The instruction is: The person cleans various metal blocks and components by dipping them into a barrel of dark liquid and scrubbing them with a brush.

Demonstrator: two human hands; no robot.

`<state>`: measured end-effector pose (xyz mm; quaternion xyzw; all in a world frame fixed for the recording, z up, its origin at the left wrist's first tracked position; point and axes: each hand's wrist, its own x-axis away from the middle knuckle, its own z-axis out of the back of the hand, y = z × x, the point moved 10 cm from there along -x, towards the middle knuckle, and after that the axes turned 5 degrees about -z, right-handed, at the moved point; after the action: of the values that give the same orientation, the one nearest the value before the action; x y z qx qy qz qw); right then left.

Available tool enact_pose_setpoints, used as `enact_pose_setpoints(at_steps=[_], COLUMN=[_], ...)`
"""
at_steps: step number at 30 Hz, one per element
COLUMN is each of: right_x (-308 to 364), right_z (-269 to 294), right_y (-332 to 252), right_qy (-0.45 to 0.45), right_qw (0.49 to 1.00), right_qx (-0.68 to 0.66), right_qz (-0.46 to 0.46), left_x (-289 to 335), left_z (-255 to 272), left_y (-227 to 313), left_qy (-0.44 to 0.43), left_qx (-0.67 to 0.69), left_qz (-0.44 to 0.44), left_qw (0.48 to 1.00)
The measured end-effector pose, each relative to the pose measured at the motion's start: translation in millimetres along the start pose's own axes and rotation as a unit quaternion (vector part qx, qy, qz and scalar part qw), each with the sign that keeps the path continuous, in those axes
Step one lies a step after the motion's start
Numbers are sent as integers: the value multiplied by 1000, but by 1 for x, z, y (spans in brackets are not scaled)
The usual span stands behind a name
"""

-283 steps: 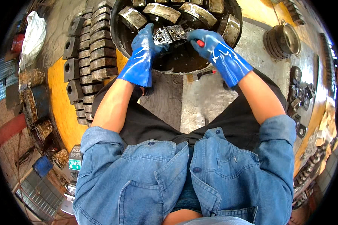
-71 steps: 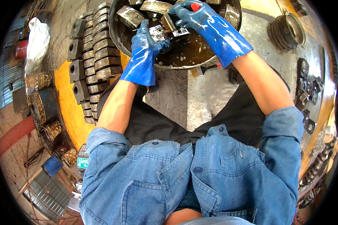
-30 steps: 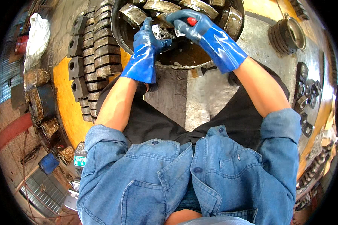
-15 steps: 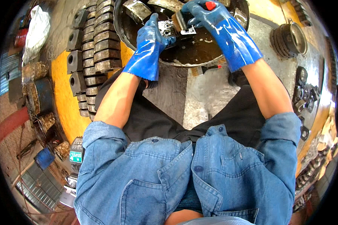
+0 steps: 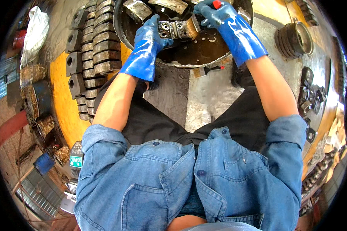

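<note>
Both my hands wear blue rubber gloves over a round black basin [image 5: 123,37] of dark brown liquid. My left hand [image 5: 149,35] is closed on the left end of a wet metal block [image 5: 172,29] with several round holes. In my right hand [image 5: 214,16] is a paintbrush [image 5: 192,27], its red handle tip showing above the fingers. The tan bristles touch the block's right end. More metal blocks [image 5: 138,10] lie in the basin behind my left hand.
Rows of stacked metal blocks [image 5: 106,40] stand left of the basin. A second brush [image 5: 204,71] lies on the floor before it. Ringed metal parts [image 5: 295,39] stand at the right, with dark nut-like pieces [image 5: 314,94] nearer. A white bag [image 5: 35,34] is at far left.
The brush has moved right along the block, to its right end, and its bristles now fan out toward the left. The block has shifted slightly in my left hand's grip.
</note>
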<state>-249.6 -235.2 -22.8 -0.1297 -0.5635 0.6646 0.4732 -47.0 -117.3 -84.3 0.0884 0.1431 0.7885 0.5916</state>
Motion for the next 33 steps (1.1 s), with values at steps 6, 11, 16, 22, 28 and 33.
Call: enact_pose_setpoints(at_steps=[6,11,16,22,28,33], right_x=[7,-35,-54,-14,38,81], right_z=[15,26,-13,-31,-74,-114], right_y=[3,72,127,49,7,-5], right_qy=[79,96,28,19,-35,-122], right_qw=[996,994,999,990,904,823], right_qx=[31,52,33,39,236,389], right_qz=[-6,-2,3,137,355,395], left_x=[-4,-14,-20,-16,-16,-9], left_z=[-5,-15,-19,-12,-14,4], left_y=[-1,-4,3,-10,-3,-19], left_qy=[-6,-46,-37,-38,-25,-38], left_qx=[-4,-13,-21,-13,-12,-24], left_qz=[-9,-31,-45,-48,-45,-12], left_qw=[1000,998,998,998,999,999])
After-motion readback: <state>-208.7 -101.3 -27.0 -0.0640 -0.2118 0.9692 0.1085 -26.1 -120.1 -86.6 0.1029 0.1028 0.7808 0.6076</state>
